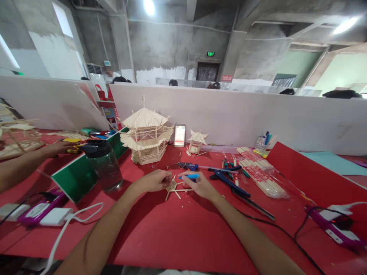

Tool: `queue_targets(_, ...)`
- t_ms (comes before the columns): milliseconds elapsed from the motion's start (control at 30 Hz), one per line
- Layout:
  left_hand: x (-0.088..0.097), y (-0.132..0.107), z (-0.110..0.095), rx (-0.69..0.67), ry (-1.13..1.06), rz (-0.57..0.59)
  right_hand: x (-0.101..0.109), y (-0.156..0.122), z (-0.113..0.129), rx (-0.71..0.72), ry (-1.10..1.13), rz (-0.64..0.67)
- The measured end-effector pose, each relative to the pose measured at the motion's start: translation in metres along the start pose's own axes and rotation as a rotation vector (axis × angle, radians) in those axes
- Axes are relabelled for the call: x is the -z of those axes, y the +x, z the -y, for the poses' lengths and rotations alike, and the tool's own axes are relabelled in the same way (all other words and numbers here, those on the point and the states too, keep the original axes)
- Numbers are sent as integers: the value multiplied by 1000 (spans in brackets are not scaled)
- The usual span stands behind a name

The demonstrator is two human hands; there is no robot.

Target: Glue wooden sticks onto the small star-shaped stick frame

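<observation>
A small frame of thin wooden sticks, with a little hexagon at its middle and sticks radiating outward, lies on the red table. My left hand is closed at the frame's left side, its fingertips on the sticks. In my right hand is a blue pen, held slantwise above the frame's right side with its narrow end pointing left. A longer stick reaches from the frame toward my right fingers. Parts of the frame are hidden behind my fingers.
Behind stand a wooden-stick pavilion, a smaller one and a phone. A glue gun, blue cutter and bagged sticks lie right. A water bottle stands left; beyond the green divider, another person's hand.
</observation>
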State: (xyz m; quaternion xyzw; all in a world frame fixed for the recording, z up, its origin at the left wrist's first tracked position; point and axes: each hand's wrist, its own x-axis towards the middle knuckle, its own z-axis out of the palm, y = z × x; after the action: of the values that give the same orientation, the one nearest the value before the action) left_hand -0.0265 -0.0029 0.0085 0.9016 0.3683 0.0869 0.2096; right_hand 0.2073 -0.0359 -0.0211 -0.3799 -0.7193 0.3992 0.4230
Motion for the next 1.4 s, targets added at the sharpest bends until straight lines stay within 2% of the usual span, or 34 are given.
queue_targets(100, -3, 1, -4, 30, -19, 25, 0, -1, -1, 58, -58, 34)
queue_targets(300, -7, 3, -3, 10, -71, 71, 3, -3, 6, 287, -338, 201)
queue_targets(533, -8, 3, -3, 21, -80, 85, 1, -2, -8, 343, -454, 248)
queue_targets(933, -12, 7, -1, 21, -122, 96, 0, -2, -4, 336, -451, 256)
queue_targets(1033, -11, 7, -3, 40, -138, 93, -1, -1, 0, 270, -366, 204)
queue_targets(1167, -11, 7, -3, 67, -179, 107, -3, 1, 1, 92, -168, 64)
queue_targets(1233, -11, 7, -3, 72, -180, 108, -5, 2, -1, 39, -92, 36)
queue_targets(1400, -10, 7, -3, 47, -166, 106, -10, 2, -6, 77, -124, 18)
